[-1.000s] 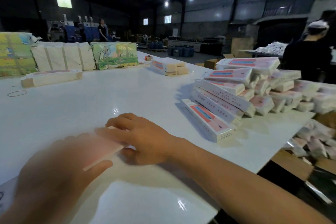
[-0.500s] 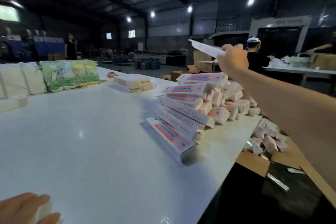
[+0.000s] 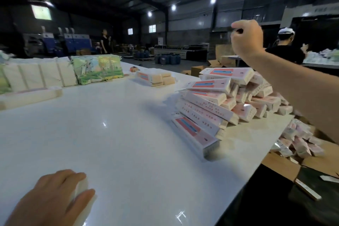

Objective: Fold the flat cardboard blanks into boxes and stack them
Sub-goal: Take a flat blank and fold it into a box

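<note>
Two bare hands are seen from a head-worn camera over a long white table [image 3: 113,134] in a dim warehouse. At the far left edge, white wrapped bundles [image 3: 42,75] and a green printed pack [image 3: 97,69] are lined up along the table's back, with a long pale stack of blanks [image 3: 29,95] lying in front of them.

At the lower left, the left hand [image 3: 53,198] is laid on the table with its fingers extended and loosely spread over a small white stack of cardboard [image 3: 81,188]; the thumb is set against the stack's near side and the fingertips against its far side, so the stack is lightly gripped between them.

Further back, near the middle, a short pile of pink-and-white boxes [image 3: 152,78] is placed on the table.

To the right, a sloping heap of folded boxes [image 3: 220,104], white with pink and blue panels, is stacked at the table's right edge. Beyond that edge, more boxes are piled loosely in an open brown carton [image 3: 286,161] below.

At the upper right, the right hand [image 3: 245,39] is raised in the air above the heap, well apart from it. Its fingers are curled into a loose fist, thumb tip pressed to the forefinger, and nothing can be seen held between them.
</note>
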### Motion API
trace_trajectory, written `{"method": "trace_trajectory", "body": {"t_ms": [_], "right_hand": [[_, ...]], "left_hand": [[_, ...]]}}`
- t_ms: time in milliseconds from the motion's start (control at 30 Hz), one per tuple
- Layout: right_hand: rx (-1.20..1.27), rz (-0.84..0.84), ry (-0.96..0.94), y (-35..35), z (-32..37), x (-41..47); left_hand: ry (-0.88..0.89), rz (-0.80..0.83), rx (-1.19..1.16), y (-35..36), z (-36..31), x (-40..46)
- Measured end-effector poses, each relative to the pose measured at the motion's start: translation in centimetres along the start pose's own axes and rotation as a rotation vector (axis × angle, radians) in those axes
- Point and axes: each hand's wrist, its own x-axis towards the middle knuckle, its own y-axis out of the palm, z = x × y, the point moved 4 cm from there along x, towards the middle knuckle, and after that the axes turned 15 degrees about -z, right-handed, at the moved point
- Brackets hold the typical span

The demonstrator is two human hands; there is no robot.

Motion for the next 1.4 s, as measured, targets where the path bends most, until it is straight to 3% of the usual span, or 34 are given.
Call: {"method": "trace_trajectory", "body": {"t_ms": [100,200,300,400,733,900,967,1233,1300,1400], "right_hand": [[0.261,0.1,-0.219,0.7,8.4,-4.4],[0.443,0.377,-0.469,1.8,14.5,-12.9],[0.441,0.777,-0.665,4.3,16.3,-23.1],[0.361,1.001,-0.703,6.7,14.8,-30.5],[0.527,0.947,-0.615,8.1,12.5,-33.3],[0.569,0.952,-0.575,8.4,12.0,-33.4],[0.6,0.968,-0.569,8.4,12.1,-33.4],[0.606,0.998,-0.545,8.1,12.0,-33.3],[0.603,1.004,-0.545,7.9,12.2,-33.3],[0.599,1.014,-0.544,7.7,12.3,-33.3]], "left_hand": [[-0.121,0.126,0.098,-2.0,-1.5,0.7],[-0.144,0.238,0.14,-2.2,-1.8,0.2],[-0.109,0.177,0.19,-1.7,-1.4,0.0],[-0.092,0.14,0.191,-1.5,-0.8,-0.2],[-0.194,0.192,0.093,-1.3,-0.6,-0.3],[-0.66,0.064,-0.092,-4.3,3.9,1.0],[-0.795,0.095,-0.017,-6.2,7.3,1.5],[-1.038,0.319,0.791,-14.9,19.5,-2.6],[-1.056,0.339,0.859,-14.8,20.4,-3.7],[-1.027,0.329,0.729,-14.0,20.7,-3.4]]}}
